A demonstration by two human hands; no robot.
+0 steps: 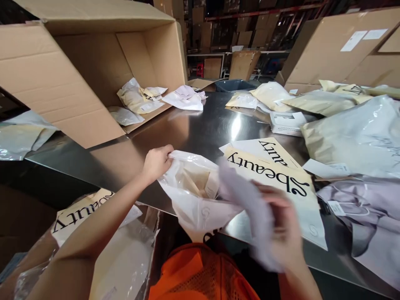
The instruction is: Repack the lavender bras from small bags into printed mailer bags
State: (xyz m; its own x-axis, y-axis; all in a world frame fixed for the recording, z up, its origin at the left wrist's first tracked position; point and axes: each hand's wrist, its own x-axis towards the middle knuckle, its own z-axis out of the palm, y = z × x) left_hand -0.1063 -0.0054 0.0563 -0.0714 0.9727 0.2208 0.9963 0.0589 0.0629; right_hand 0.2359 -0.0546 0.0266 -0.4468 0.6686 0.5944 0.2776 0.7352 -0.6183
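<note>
Plainly, a white bag (pixel 204 212) spread open at the table's near edge

Your left hand (pixel 157 161) is closed on the rim of the white bag, fingers pinching its upper left corner. The mouth gapes upward, tan showing inside.

Your right hand (pixel 283 227) is curled round a lavender item (pixel 254 204), soft, cloth-like, blurred. The item sits at the right side of the bag's mouth, overlapping it from your view; cannot tell whether any part is inside.

Just right, flat on the steel table (pixel 206 129): printed bags (pixel 278 183), cream and white, overlapping, black "beauty" lettering upside down to you. Farther right, a lavender garment (pixel 371 204) with a white tag (pixel 336 208) attached. Above it, a large clear-wrapped parcel (pixel 359 133); beside that, a small white box (pixel 287 123).

Left side: a big carton (pixel 162 50) on its side, open, wrapped parcels (pixel 140 98) lying within. Beyond the table's far end, a dark bin (pixel 234 85).

Below your left forearm, more plastic-wrapped goods (pixel 121 258). Your orange vest (pixel 200 275) shows at the bottom.
</note>
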